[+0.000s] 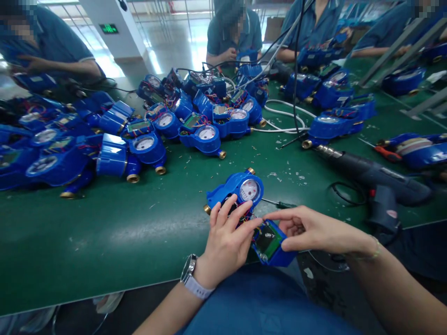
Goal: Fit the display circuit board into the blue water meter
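Observation:
A blue meter (250, 190) with a round white dial lies at the table's front edge, its brass ends showing. Wires join it to a blue housing (279, 253) with a green circuit board inside. My left hand (228, 232) rests over the wires and the meter's lower side, fingers spread. My right hand (302, 228) grips the housing's right side between thumb and fingers. Behind the meter lies a screwdriver (284, 204), its shaft pointing left.
Many blue meters (206, 135) crowd the back and left of the green table (139, 232). A heat gun (377, 181) and a red-handled tool (387, 152) lie at right. Cables (286, 130) loop behind. Several people (233, 35) sit across the table.

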Tool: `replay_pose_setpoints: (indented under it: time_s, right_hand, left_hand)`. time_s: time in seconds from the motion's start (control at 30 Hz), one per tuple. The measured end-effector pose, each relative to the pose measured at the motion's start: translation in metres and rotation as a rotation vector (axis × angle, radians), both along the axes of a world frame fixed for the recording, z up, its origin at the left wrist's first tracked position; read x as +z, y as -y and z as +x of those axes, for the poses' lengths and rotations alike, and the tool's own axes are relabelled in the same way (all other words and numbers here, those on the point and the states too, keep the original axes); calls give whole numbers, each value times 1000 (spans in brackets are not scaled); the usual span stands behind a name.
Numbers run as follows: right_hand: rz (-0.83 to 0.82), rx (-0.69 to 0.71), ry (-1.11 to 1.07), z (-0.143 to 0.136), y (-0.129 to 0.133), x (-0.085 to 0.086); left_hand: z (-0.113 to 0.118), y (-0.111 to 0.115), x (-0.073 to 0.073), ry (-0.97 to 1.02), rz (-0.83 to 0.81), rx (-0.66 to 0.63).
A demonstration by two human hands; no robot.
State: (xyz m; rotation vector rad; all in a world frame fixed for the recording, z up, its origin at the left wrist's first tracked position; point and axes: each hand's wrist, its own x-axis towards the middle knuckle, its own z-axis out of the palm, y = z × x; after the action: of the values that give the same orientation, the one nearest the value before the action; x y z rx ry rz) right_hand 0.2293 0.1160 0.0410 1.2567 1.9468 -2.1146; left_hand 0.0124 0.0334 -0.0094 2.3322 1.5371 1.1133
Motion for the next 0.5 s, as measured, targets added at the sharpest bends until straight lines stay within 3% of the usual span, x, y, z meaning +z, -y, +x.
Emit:
replay_pose_setpoints:
  time_s: [0.3, 0.5]
  right_hand:
    - [11, -3, -53, -1, 4, -1]
    - [47, 73, -71, -2, 3, -5]
  left_hand:
    - [8, -14, -3, -26, 18, -70]
    - [11, -24, -4, -54, 36, -132]
